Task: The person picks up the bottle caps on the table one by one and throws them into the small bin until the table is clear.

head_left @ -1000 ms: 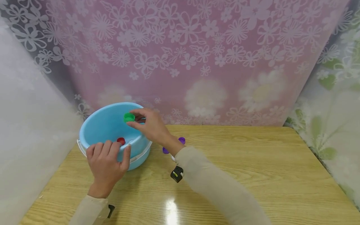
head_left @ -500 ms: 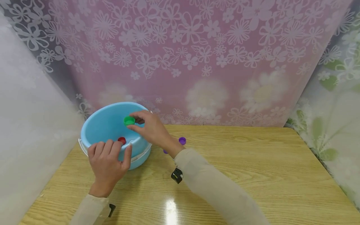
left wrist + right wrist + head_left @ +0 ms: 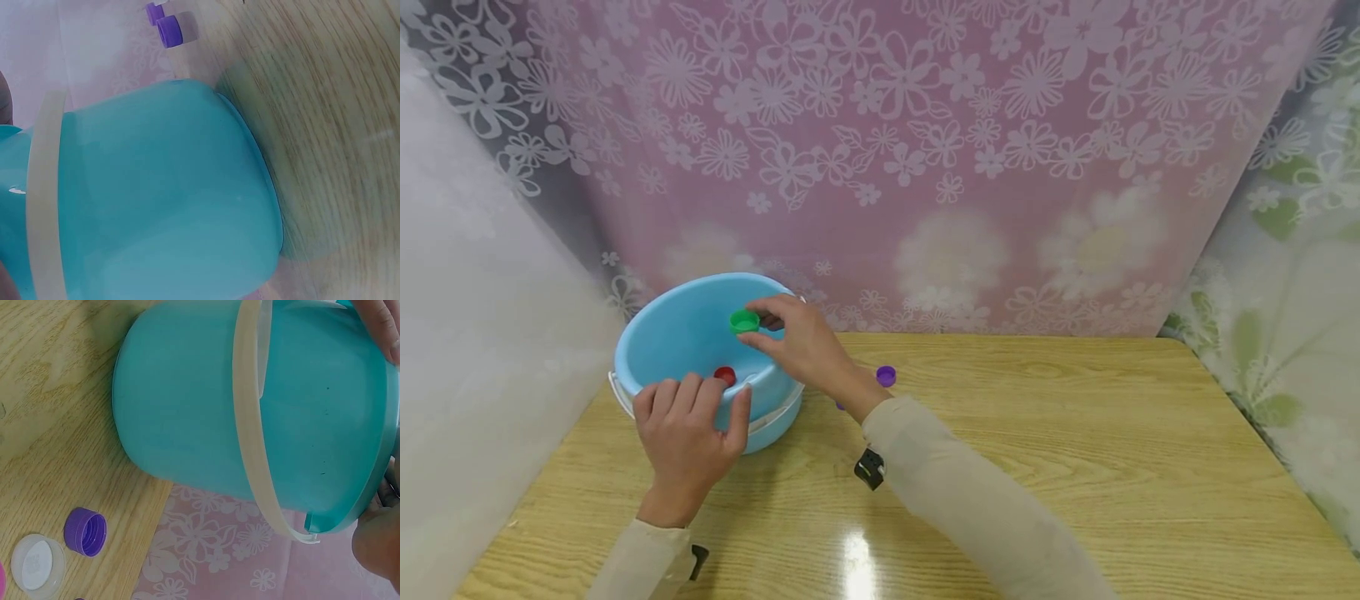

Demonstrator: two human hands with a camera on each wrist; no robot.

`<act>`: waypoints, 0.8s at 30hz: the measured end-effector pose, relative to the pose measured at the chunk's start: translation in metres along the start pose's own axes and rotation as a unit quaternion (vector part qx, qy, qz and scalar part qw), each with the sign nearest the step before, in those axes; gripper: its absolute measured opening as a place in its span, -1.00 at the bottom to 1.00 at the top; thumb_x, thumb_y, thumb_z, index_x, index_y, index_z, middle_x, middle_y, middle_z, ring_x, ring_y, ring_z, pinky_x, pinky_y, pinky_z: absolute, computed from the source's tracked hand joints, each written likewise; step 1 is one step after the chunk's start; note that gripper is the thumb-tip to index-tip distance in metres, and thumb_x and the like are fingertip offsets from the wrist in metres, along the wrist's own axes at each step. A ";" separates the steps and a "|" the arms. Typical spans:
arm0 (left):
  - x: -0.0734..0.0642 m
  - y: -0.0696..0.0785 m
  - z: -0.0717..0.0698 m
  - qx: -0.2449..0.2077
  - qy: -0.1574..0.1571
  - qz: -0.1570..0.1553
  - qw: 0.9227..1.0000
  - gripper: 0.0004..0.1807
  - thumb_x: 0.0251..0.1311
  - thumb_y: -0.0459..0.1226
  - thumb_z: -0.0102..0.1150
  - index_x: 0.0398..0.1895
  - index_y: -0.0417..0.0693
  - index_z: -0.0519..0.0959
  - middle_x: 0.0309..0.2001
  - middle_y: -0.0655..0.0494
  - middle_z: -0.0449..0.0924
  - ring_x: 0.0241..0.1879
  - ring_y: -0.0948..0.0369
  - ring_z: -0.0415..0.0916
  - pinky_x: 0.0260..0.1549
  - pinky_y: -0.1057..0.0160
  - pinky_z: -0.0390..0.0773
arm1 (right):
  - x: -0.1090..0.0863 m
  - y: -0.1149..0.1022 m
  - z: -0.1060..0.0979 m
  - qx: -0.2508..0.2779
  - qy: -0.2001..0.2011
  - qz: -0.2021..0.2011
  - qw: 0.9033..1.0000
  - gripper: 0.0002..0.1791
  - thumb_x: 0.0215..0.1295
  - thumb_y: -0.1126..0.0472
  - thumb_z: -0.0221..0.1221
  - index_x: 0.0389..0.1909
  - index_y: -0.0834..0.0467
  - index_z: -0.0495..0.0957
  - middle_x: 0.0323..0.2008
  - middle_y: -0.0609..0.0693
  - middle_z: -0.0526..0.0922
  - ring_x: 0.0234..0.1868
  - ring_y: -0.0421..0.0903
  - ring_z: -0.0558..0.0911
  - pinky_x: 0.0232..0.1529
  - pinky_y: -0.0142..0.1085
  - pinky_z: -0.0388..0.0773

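A light blue bucket (image 3: 670, 321) stands at the left of the table, its white handle (image 3: 249, 412) hanging down against the outside. My left hand (image 3: 688, 429) grips the near rim, fingers hooked over it. Over the bucket's opening, my right hand (image 3: 808, 346) pinches a green bottle cap (image 3: 744, 322) between thumb and fingers. Inside the bucket lies a red bottle cap (image 3: 725, 375), partly hidden by the rim and left hand. The right wrist view shows the bucket's outer side (image 3: 181, 394), with the green cap out of sight there.
Right of the bucket, a purple bottle cap (image 3: 886, 376) lies on the wooden table (image 3: 1037, 450); another is mostly behind the right forearm. In the right wrist view, a clear cap (image 3: 39, 567) sits beside a purple one (image 3: 85, 531). A floral curtain (image 3: 880, 167) hangs behind the table.
The right hand has lowered slightly with the green cap, then held nearly still over the bucket. The left hand stays on the rim.
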State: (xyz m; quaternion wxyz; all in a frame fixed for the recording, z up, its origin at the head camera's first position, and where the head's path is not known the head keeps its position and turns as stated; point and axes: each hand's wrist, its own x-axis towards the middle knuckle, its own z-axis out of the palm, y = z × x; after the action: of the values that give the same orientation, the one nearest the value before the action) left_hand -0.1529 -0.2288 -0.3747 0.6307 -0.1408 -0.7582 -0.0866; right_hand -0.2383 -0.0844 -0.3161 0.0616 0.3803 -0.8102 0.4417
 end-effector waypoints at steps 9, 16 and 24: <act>0.001 0.001 0.000 -0.001 0.003 0.001 1.000 -0.52 0.22 0.00 -0.02 -0.68 -0.20 0.36 -0.67 -0.06 0.28 -0.63 -0.08 0.20 -0.37 -0.09 0.18 | -0.002 0.000 -0.002 0.024 -0.003 0.011 1.000 -0.52 0.24 0.10 0.25 0.15 0.18 0.49 0.02 -0.02 0.55 -0.03 -0.16 0.58 -0.04 -0.54 0.41; 0.003 0.003 -0.002 -0.002 0.012 0.001 1.000 -0.52 0.21 -0.01 -0.01 -0.68 -0.20 0.36 -0.68 -0.06 0.27 -0.64 -0.08 0.19 -0.37 -0.09 0.17 | -0.005 0.006 -0.009 0.123 0.022 0.009 0.992 -0.54 0.25 0.16 0.24 0.15 0.20 0.48 0.02 0.00 0.55 0.01 -0.18 0.55 0.03 -0.48 0.42; 0.002 0.004 -0.003 -0.006 0.008 -0.005 1.000 -0.52 0.21 -0.01 0.00 -0.69 -0.19 0.35 -0.69 -0.04 0.25 -0.63 -0.08 0.18 -0.36 -0.10 0.15 | -0.016 0.027 -0.030 0.118 0.068 0.033 0.990 -0.55 0.26 0.11 0.24 0.15 0.16 0.50 -0.01 0.04 0.58 0.00 -0.12 0.57 0.00 -0.42 0.46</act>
State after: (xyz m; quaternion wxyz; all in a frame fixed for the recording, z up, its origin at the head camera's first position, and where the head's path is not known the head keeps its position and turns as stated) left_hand -0.1496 -0.2259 -0.3719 0.6358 -0.1403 -0.7531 -0.0950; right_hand -0.2522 -0.0435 -0.3234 0.0569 0.3273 -0.7584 0.5608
